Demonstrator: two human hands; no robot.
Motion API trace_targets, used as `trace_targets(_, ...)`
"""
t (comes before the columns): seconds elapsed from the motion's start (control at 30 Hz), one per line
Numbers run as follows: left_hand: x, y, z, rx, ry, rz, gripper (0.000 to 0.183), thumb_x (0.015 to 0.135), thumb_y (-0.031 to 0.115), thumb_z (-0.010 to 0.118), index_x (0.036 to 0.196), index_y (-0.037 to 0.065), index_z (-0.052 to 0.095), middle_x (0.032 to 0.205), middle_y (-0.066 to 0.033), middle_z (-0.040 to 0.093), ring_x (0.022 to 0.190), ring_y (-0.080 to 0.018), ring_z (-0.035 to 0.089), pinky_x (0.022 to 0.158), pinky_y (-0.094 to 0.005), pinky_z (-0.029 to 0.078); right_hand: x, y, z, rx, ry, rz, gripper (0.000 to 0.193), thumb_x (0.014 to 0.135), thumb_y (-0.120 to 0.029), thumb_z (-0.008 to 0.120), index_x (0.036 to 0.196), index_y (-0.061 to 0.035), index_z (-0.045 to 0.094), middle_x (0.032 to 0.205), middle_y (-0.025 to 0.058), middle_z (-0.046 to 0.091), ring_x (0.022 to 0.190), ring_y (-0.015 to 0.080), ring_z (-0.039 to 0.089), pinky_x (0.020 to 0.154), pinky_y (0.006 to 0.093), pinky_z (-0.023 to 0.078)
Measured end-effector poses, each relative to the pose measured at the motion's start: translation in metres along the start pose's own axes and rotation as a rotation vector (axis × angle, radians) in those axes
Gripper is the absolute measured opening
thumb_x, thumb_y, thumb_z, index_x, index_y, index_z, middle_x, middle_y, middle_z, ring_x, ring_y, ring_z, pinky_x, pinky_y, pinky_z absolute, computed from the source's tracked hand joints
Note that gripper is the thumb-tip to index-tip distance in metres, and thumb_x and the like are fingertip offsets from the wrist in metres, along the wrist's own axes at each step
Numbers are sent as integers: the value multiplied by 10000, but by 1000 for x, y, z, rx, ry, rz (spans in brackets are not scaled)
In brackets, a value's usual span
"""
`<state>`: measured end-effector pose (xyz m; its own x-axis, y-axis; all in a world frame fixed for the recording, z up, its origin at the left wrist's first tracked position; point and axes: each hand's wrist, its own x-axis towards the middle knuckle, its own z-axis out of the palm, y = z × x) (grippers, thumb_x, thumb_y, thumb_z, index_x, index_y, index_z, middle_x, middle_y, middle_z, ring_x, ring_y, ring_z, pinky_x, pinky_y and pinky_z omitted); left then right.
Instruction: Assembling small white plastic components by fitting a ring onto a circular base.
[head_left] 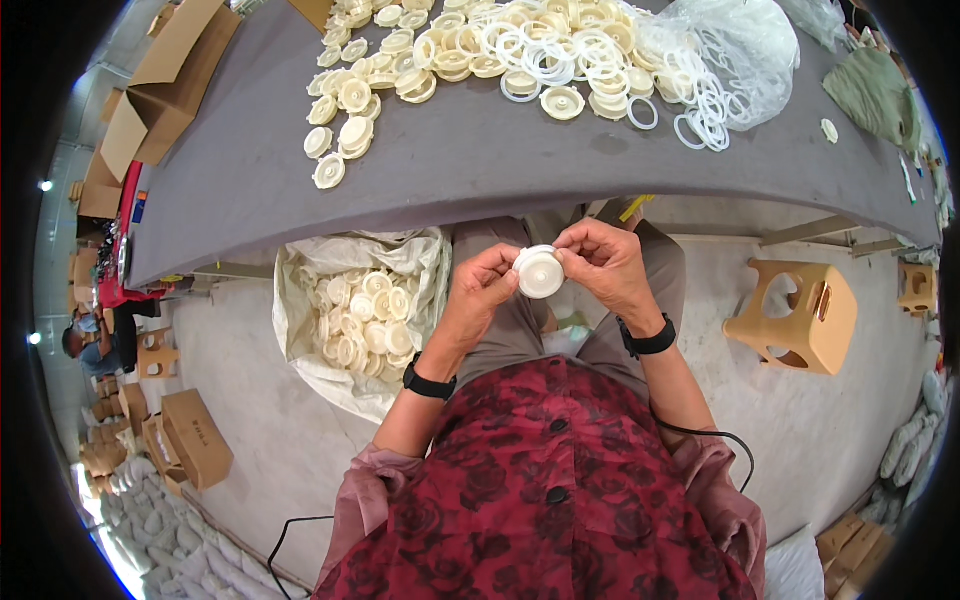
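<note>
The left hand (476, 294) and right hand (610, 266) pinched a lid (541, 273) by its rim; a slack hold risked dropping it.

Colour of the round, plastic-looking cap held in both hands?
Off-white; the round, plastic-looking cap shows best in the head view.

The person's left hand (482, 284) and right hand (608, 262) pinch close together, thumbs (503, 289) opposing curled fingers (590, 234), forearms (682, 386) angling inward.
</note>
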<state>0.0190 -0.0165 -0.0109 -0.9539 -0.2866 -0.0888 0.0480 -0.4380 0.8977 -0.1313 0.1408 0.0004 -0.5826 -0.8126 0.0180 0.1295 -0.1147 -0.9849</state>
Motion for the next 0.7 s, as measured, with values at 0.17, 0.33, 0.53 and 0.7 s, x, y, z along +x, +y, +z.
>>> trace_targets(0.17, 1, 6, -1, 183, 8, 8, 220, 964, 182, 649, 1072, -6, 684, 945, 3, 664, 892, -68, 579, 823, -227, 436, 1, -4, 2, -18, -37, 50, 148, 911, -84, 699, 1020, 16, 690, 870, -2, 670, 748, 24, 594, 661, 182, 490)
trace_targets(0.33, 15, 14, -11, -44, 36, 19, 253, 954, 196, 674, 1102, -8, 661, 1012, -39, 683, 963, -119, 623, 901, -279, 471, 2, -1, 9, 29, -112, -4, 132, 895, -21, 663, 1019, 19, 685, 863, 14, 665, 748, 50, 602, 634, 191, 488)
trace_targets(0.53, 19, 6, 4, -366, 61, 31, 373, 914, 165, 723, 1226, 4, 599, 1213, -96, 648, 1128, -195, 618, 1001, -349, 493, -2, 5, 29, 536, 179, 115, 145, 907, -14, 643, 1038, 36, 682, 900, 59, 682, 767, 104, 669, 680, 225, 564)
trace_targets(0.7, 14, -20, 2, -515, 138, 55, 435, 899, 139, 736, 1279, 14, 565, 1313, -116, 605, 1213, -222, 591, 1048, -380, 488, -3, 17, 28, 375, 205, -7, 121, 908, -34, 664, 1002, 38, 691, 868, 40, 691, 739, 88, 667, 697, 224, 569)
